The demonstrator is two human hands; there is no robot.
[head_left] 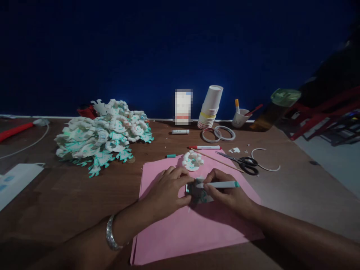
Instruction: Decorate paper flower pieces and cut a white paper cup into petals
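My right hand [232, 195] pinches a white marker [223, 185] with a green end, its tip at a small white paper piece [207, 198] that bears green lines. The fingers and thumb of my left hand [167, 189] hold that piece down from its left side. Under both hands lies a stack of pink paper sheets [168, 236]. Just beyond my fingers sits a white paper figure [192, 162] with a curled rim and green drawing. A green marker cap [171, 156] lies at the sheets' far edge.
Many similar paper figures [104, 138] are heaped at left. Black-handled scissors [247, 165], a thin stick [219, 161] and a red marker [206, 147] lie beyond the hands. Farther back are tape rolls [225, 133], stacked paper cups [210, 107] and a bottle [277, 107].
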